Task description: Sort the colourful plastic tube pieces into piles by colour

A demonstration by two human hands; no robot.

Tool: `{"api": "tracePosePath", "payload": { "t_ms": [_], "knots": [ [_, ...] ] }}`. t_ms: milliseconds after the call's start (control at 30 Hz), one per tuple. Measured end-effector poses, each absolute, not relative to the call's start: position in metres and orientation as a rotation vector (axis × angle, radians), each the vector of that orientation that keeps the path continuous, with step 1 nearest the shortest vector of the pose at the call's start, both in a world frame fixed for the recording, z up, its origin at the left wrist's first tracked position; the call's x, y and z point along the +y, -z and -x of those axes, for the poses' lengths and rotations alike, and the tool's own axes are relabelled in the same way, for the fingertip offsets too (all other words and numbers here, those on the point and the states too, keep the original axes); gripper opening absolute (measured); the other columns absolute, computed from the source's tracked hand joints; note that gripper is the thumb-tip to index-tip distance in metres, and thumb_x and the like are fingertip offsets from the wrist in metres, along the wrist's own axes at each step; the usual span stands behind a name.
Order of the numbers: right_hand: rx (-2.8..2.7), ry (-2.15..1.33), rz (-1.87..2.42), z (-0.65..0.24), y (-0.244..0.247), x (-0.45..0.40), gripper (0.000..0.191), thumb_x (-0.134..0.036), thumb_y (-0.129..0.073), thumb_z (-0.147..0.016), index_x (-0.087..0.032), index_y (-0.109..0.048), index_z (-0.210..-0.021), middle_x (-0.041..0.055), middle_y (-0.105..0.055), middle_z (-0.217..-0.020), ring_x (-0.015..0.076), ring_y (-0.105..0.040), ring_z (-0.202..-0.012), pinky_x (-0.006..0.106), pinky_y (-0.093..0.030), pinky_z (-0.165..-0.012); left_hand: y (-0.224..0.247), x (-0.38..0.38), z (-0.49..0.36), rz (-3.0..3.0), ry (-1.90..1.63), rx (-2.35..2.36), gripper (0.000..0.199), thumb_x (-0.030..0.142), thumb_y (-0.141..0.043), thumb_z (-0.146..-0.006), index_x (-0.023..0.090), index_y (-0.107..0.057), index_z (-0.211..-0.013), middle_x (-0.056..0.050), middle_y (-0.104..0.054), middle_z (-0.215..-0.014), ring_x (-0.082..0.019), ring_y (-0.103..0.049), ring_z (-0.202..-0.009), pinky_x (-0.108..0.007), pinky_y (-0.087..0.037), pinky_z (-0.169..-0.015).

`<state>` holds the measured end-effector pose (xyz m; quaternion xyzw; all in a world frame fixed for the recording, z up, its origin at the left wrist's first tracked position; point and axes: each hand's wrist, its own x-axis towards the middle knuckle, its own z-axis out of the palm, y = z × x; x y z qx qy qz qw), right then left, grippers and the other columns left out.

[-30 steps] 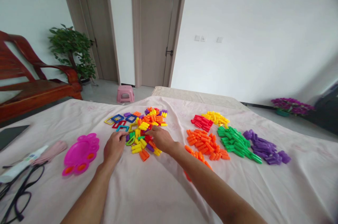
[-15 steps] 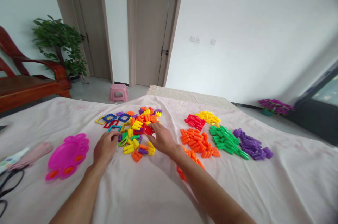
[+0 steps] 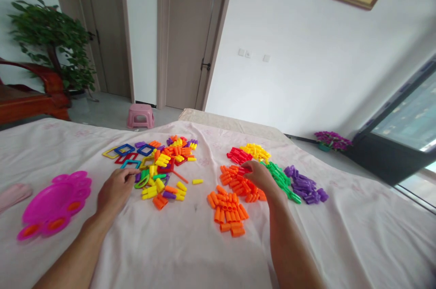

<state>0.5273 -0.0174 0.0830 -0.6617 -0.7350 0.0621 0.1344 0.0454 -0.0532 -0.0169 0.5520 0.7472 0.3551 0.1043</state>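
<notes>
Since half a second ago, my right hand (image 3: 261,181) has swung rightward from the mixed pile of multicoloured plastic pieces (image 3: 160,184) to the heap of orange plastic tubes (image 3: 243,187), partly blocking my view of it. Red plastic shows at its fingertips; I cannot tell whether they pinch it. Red plastic sticks (image 3: 239,156) and green ones (image 3: 281,179) crowd around. My left hand (image 3: 115,190) stays beside the mixed pile, grip unclear, near a magenta plastic tray (image 3: 47,203).

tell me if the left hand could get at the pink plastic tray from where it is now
Probably yes: the pink plastic tray lies to the left of the left hand, and only tablecloth shows between them.
</notes>
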Motion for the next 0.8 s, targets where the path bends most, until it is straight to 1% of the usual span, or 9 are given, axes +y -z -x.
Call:
{"api": "tracePosePath", "payload": {
  "t_ms": [167, 267, 367, 467, 567, 633, 733, 800],
  "knots": [
    [-2.147, -0.21, 1.923, -0.53, -0.082, -0.016, 0.041, -0.012, -0.066, -0.078, -0.019, -0.075, -0.118, 0.0083, -0.076, -0.119, 0.0232, -0.069, -0.11, 0.03, -0.048, -0.093, 0.018, -0.053, -0.045, -1.632, -1.055, 2.212, 0.035, 0.034, -0.044, -0.093, 0.026, -0.075, -0.106, -0.007, -0.069, -0.12, -0.025, -0.065, -0.109, -0.038, -0.05, -0.094],
    [-2.11, -0.18, 1.912, -0.527, -0.087, -0.019, 0.04, -0.015, -0.065, -0.081, -0.019, -0.075, -0.119, 0.0099, -0.076, -0.12, 0.0245, -0.069, -0.111, 0.032, -0.049, -0.093, 0.017, -0.053, -0.046, -1.638, -1.07, 2.206, 0.034, 0.032, -0.044, -0.092, 0.026, -0.075, -0.106, -0.006, -0.069, -0.119, -0.024, -0.065, -0.11, -0.036, -0.049, -0.095],
    [-2.105, -0.188, 1.837, -0.513, -0.092, -0.022, 0.037, -0.017, -0.062, -0.083, -0.019, -0.076, -0.118, 0.0101, -0.076, -0.119, 0.0249, -0.069, -0.11, 0.034, -0.05, -0.094, 0.016, -0.053, -0.048, -1.633, -1.076, 2.204, 0.034, 0.031, -0.044, -0.092, 0.027, -0.075, -0.105, -0.005, -0.069, -0.119, -0.023, -0.065, -0.109, -0.034, -0.049, -0.093],
    [-2.163, -0.335, 1.64, -0.479, -0.091, -0.026, 0.033, -0.018, -0.061, -0.085, -0.02, -0.076, -0.115, 0.0087, -0.076, -0.116, 0.0226, -0.07, -0.105, 0.033, -0.051, -0.093, 0.014, -0.053, -0.05, -1.604, -1.082, 2.203, 0.033, 0.029, -0.044, -0.092, 0.027, -0.075, -0.104, -0.005, -0.069, -0.119, -0.022, -0.065, -0.109, -0.033, -0.049, -0.092],
    [-2.238, -0.546, 1.439, -0.427, -0.082, -0.027, 0.029, -0.018, -0.062, -0.085, -0.02, -0.076, -0.111, 0.0075, -0.078, -0.11, 0.0209, -0.071, -0.098, 0.031, -0.053, -0.087, 0.011, -0.054, -0.051, -1.603, -1.108, 2.178, 0.032, 0.028, -0.044, -0.092, 0.026, -0.075, -0.104, -0.005, -0.069, -0.119, -0.021, -0.065, -0.11, -0.033, -0.048, -0.094],
    [-2.284, -0.622, 1.351, -0.389, -0.073, -0.024, 0.029, -0.018, -0.064, -0.085, -0.02, -0.076, -0.111, 0.0066, -0.078, -0.108, 0.0202, -0.072, -0.095, 0.031, -0.053, -0.084, 0.01, -0.055, -0.052, -1.593, -1.105, 2.183, 0.032, 0.028, -0.045, -0.093, 0.026, -0.075, -0.105, -0.005, -0.07, -0.118, -0.021, -0.065, -0.109, -0.032, -0.049, -0.093],
    [-2.268, -0.665, 1.37, -0.339, -0.061, -0.013, 0.035, -0.017, -0.065, -0.085, -0.022, -0.073, -0.118, 0.0053, -0.077, -0.109, 0.0194, -0.072, -0.092, 0.03, -0.053, -0.082, 0.009, -0.055, -0.053, -1.583, -1.103, 2.187, 0.032, 0.027, -0.046, -0.092, 0.026, -0.075, -0.105, -0.005, -0.07, -0.117, -0.021, -0.065, -0.109, -0.032, -0.049, -0.092],
    [-2.199, -0.66, 1.448, -0.312, -0.056, -0.003, 0.038, -0.019, -0.065, -0.086, -0.021, -0.07, -0.124, 0.0061, -0.077, -0.114, 0.0205, -0.072, -0.098, 0.03, -0.052, -0.083, 0.009, -0.056, -0.053, -1.587, -1.116, 2.175, 0.031, 0.026, -0.046, -0.093, 0.027, -0.075, -0.105, -0.005, -0.07, -0.119, -0.021, -0.065, -0.11, -0.032, -0.049, -0.093]
  ]
}}
